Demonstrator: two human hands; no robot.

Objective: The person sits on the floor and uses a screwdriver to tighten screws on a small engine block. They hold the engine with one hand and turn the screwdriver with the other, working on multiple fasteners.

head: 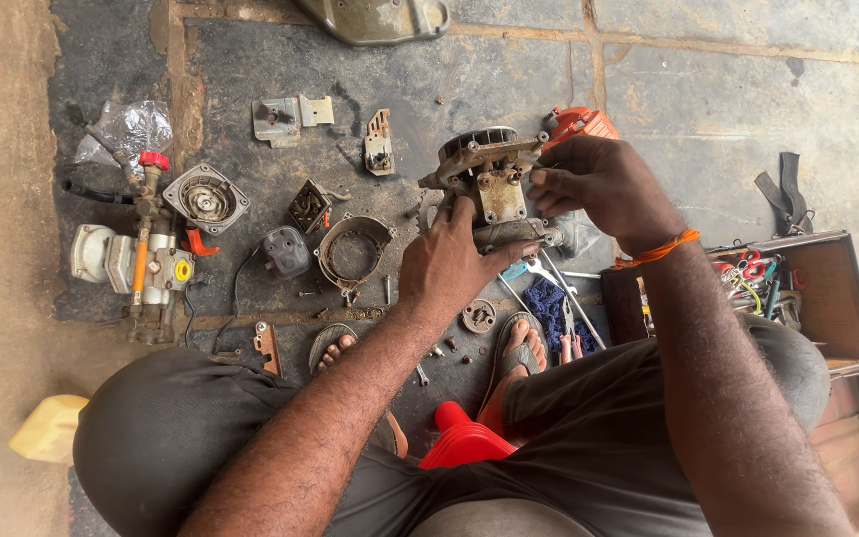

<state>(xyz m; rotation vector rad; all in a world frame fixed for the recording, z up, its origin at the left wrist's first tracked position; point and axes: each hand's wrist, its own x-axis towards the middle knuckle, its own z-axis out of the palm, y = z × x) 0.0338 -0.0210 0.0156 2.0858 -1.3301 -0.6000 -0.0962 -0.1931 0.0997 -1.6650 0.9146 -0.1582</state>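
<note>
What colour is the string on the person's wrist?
Orange; the string circles the right hand's wrist, clearest in the head view.

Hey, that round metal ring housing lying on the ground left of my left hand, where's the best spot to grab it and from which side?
Grip the ring housing by its thin rim, coming straight down from above. It lies flat with its open centre facing up, so fingers can probably pinch the wall inside and out. The left hand is nearest; the far rim looks freest, since small bolts lie by the near edge.

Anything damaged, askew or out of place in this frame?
Nothing looks broken or spilled. Both hands, left hand and right hand, grip a grimy small engine block. Its removed parts, like the round cover and ring housing, lie scattered loosely on the stone floor.
</note>
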